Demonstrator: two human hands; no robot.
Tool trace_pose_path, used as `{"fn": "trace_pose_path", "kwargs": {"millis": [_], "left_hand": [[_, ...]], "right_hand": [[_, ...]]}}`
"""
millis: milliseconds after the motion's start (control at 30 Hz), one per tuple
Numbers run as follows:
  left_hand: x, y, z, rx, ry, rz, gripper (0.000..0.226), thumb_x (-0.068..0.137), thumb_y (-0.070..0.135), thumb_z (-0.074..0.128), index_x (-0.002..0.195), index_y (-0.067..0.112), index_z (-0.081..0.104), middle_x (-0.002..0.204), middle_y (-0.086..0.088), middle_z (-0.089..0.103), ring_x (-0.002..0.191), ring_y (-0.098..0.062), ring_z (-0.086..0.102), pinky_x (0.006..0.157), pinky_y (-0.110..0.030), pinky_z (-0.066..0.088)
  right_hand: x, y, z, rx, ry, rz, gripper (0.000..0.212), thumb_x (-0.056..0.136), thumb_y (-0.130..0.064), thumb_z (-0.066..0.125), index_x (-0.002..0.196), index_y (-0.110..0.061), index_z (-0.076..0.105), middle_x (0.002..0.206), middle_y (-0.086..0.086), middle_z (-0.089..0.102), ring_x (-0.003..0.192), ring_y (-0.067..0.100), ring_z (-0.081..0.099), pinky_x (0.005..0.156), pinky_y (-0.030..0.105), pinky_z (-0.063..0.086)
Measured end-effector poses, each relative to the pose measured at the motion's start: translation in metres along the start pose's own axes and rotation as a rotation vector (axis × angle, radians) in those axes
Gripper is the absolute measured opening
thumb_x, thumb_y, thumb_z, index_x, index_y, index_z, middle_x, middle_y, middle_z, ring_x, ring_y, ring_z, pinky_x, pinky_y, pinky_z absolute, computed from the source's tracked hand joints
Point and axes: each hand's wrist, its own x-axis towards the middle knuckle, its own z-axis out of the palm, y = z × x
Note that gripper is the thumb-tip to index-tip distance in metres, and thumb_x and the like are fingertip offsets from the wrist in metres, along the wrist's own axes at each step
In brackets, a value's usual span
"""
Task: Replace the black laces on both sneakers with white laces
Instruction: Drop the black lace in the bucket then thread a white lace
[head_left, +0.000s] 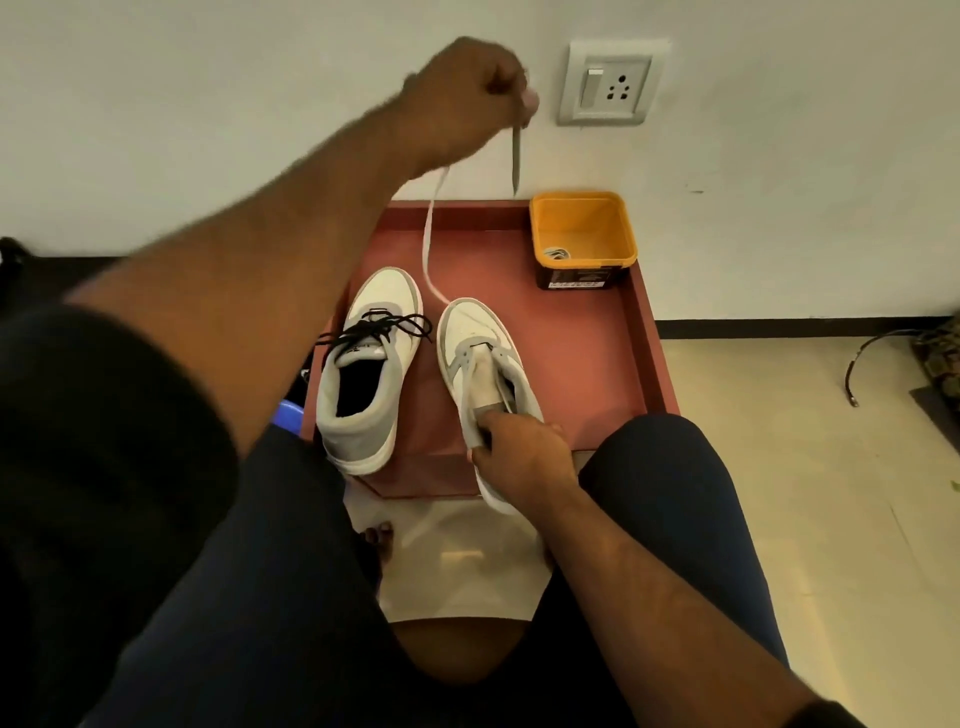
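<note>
White lace (429, 244) ran up from the toe of the right-hand sneaker (480, 364) to the left hand (470, 85), which was raised against the wall with its fingers curled tight around the lace, one end dangling below the fist, blurred. How the lace joined that sneaker was hard to make out; it seemed to come from the lowest eyelets. Right hand (519, 452) gripped the heel of that same sneaker at the near edge of the red tray (597, 364), its fingertips tucked inside the collar and partly hidden. Beside it, toward the tray's left edge, the other sneaker (366, 374) stood with black laces (379, 325) loose across its tongue. In the far right corner sat a yellow tub (584, 236), touching the tray's wall, holding a small pale coil at its bottom, too small to identify. A blue object (288, 415) peeked out by the left edge, mostly covered by the person's leg.
</note>
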Motion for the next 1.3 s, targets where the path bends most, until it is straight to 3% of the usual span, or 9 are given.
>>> {"fn": "trace_pose_path", "kwargs": {"millis": [133,233,400,467,600,767,867,1000,1300], "left_hand": [[-0.087,-0.03,0.02,0.138,-0.134,-0.233,0.021,0.089,0.028,0.066,0.075,0.013,0.061,0.075,-0.003,0.062,0.066,-0.015,0.055,0.066,-0.025,0.044],[-0.151,-0.052,0.05,-0.271,-0.081,-0.579,0.013,0.096,0.016,0.057,0.093,0.003,0.058,0.083,-0.011,0.069,0.055,-0.013,0.059,0.046,-0.021,0.047],[-0.192,-0.076,0.08,-0.798,0.13,-0.777,0.004,0.098,0.005,0.051,0.098,0.008,0.049,0.081,-0.013,0.069,0.057,-0.015,0.068,0.053,-0.027,0.057],[-0.193,-0.079,0.08,-0.901,0.168,-0.752,0.004,0.098,0.004,0.051,0.099,0.007,0.048,0.08,-0.014,0.07,0.061,-0.018,0.07,0.056,-0.027,0.059],[-0.184,-0.077,0.076,-1.052,0.225,-0.645,0.009,0.095,0.003,0.055,0.092,0.01,0.05,0.075,-0.013,0.071,0.057,-0.02,0.068,0.058,-0.03,0.06],[-0.18,-0.087,0.076,-0.954,0.282,-0.584,0.01,0.094,0.008,0.058,0.091,0.016,0.052,0.076,-0.003,0.074,0.057,-0.007,0.06,0.051,-0.02,0.043],[-0.179,-0.09,0.081,-0.943,0.289,-0.605,0.012,0.093,0.017,0.062,0.104,0.012,0.057,0.086,0.0,0.074,0.072,-0.011,0.062,0.057,-0.023,0.045],[-0.184,-0.085,0.096,-0.932,0.042,-0.669,0.045,0.076,0.048,0.067,0.103,0.013,0.068,0.095,-0.002,0.072,0.077,-0.017,0.063,0.071,-0.035,0.049],[-0.168,-0.098,0.105,-1.026,0.093,-0.73,0.011,0.081,0.006,0.073,0.091,0.003,0.069,0.069,-0.007,0.067,0.06,-0.016,0.059,0.059,-0.031,0.048]], "right_hand": [[0.003,0.001,-0.003,0.121,0.037,0.029,0.022,0.088,-0.038,0.061,0.102,-0.023,0.063,0.098,-0.002,0.07,0.092,0.024,0.064,0.082,0.033,0.047],[0.004,0.004,-0.009,0.211,0.072,0.024,0.024,0.091,-0.036,0.059,0.106,-0.019,0.068,0.097,0.001,0.07,0.089,0.022,0.064,0.077,0.03,0.051],[0.017,0.006,-0.014,0.55,0.216,0.006,0.016,0.091,-0.017,0.062,0.104,-0.014,0.071,0.099,0.0,0.071,0.084,0.007,0.062,0.077,0.011,0.045],[0.024,0.001,-0.016,0.706,0.2,0.003,0.023,0.09,-0.015,0.064,0.113,-0.015,0.069,0.101,-0.004,0.07,0.081,0.006,0.063,0.079,0.023,0.052],[0.027,-0.017,-0.024,1.134,-0.018,-0.029,0.03,0.09,-0.009,0.065,0.119,-0.019,0.063,0.103,-0.008,0.072,0.047,0.008,0.05,0.044,0.022,0.043],[0.028,-0.023,-0.019,1.189,0.043,-0.011,0.016,0.085,0.005,0.065,0.1,0.003,0.07,0.069,-0.002,0.07,0.048,-0.003,0.052,0.05,0.009,0.04],[0.035,-0.018,-0.019,1.105,0.195,0.016,0.007,0.085,-0.006,0.069,0.09,-0.005,0.075,0.078,0.013,0.072,0.058,0.006,0.055,0.055,0.016,0.043],[0.047,-0.008,-0.022,0.818,0.379,-0.111,0.016,0.084,-0.018,0.072,0.1,-0.016,0.075,0.081,-0.002,0.066,0.073,-0.007,0.056,0.066,0.007,0.042],[0.06,0.002,-0.033,0.7,0.256,-0.275,0.047,0.079,-0.011,0.077,0.107,-0.032,0.045,0.072,-0.001,0.062,0.06,0.003,0.052,0.059,0.015,0.043]]}}
